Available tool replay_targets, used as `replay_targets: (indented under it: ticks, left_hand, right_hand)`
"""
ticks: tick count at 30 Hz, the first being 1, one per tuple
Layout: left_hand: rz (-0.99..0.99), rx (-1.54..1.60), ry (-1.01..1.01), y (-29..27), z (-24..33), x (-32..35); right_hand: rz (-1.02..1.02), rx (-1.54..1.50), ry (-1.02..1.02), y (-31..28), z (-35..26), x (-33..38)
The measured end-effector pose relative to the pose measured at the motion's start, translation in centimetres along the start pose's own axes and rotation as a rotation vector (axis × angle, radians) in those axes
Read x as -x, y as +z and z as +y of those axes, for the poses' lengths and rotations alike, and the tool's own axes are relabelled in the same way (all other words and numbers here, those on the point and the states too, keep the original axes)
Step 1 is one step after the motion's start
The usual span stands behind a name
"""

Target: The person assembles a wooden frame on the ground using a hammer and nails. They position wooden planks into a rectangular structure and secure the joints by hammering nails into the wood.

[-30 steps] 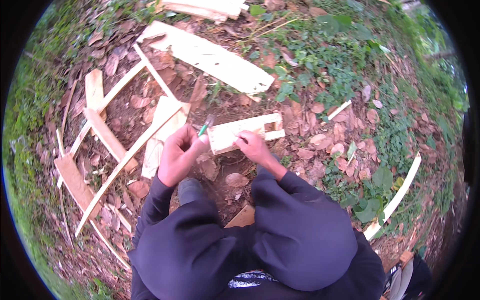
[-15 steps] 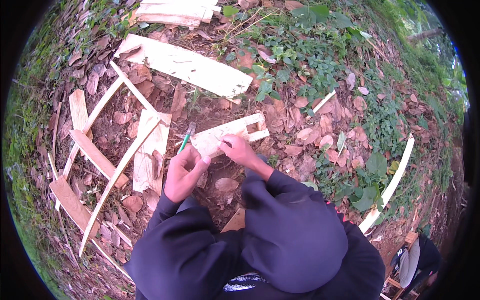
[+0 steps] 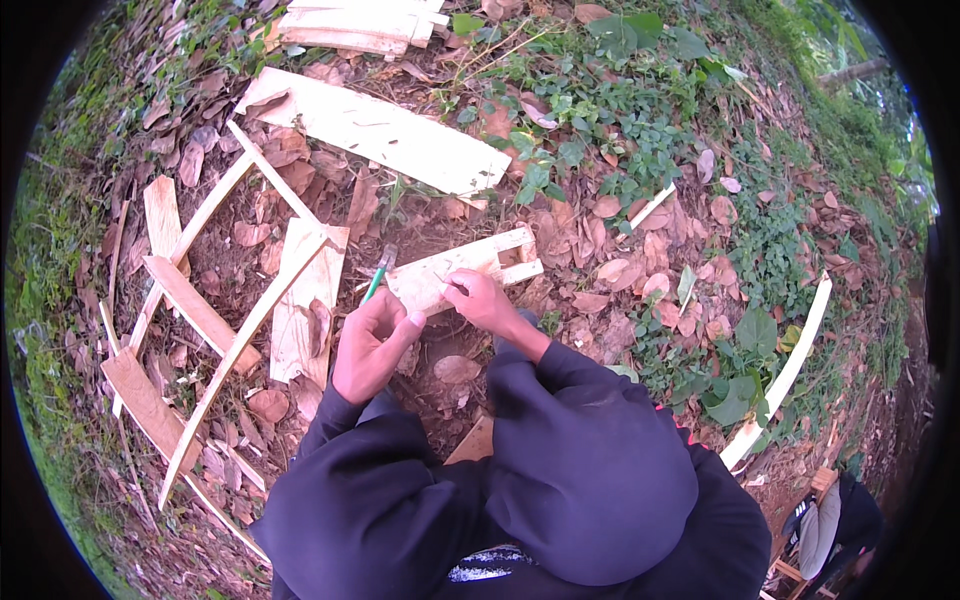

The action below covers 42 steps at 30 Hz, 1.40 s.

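A short assembly of pale boards [image 3: 425,285], with a notched frame at its far right end, lies in front of me. My right hand [image 3: 485,302] is closed in a pinch over its near side. A thin, nail-like sliver shows at the fingertips, too small to name surely. At the board's left end, my left hand [image 3: 372,348] has its fingers curled in and its thumb out toward the board. What the fingers hold is hidden. Just beyond them is a hammer [image 3: 379,274] with a green handle and grey head; whether the hand grips the handle cannot be told.
Curved wooden strips [image 3: 245,340] cross over short boards at left. A wide pale plank [image 3: 375,130] lies farther off, below a stack of boards [image 3: 360,25]. A long strip [image 3: 790,375] rests at right. Another person [image 3: 835,525] is at lower right. Dry leaves and green plants cover the ground.
The whole view has shifted slightly, moving the scene a little to the right. My hands keep nearly the same place and pose by the board.
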<state>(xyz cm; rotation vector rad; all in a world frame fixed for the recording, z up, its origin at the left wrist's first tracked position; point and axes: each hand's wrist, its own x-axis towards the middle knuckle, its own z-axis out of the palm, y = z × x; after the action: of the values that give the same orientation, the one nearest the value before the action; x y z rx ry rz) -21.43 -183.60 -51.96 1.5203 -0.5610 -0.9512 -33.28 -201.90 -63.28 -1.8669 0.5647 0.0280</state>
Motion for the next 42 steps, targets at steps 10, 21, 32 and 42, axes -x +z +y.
replay_targets:
  ticks: [10, 21, 32, 42]
  left_hand:
    - [0.034, 0.051, -0.032, 0.0, 0.0, 0.1]
    - [0.019, 0.030, -0.047, 0.3, 0.0, -0.2]
    - [0.032, -0.363, -0.010, -1.2, -4.2, -1.7]
    - [0.357, -0.124, 0.019, -2.8, -7.2, 0.2]
  right_hand:
    - [0.011, 0.016, -0.030, 0.2, 0.1, -0.1]
    - [0.021, 0.006, -0.029, -0.1, 0.4, 0.0]
    - [-0.251, -0.084, -0.070, 1.5, -5.0, 0.8]
    - [-0.196, 0.006, -0.031, 0.9, -2.0, 0.2]
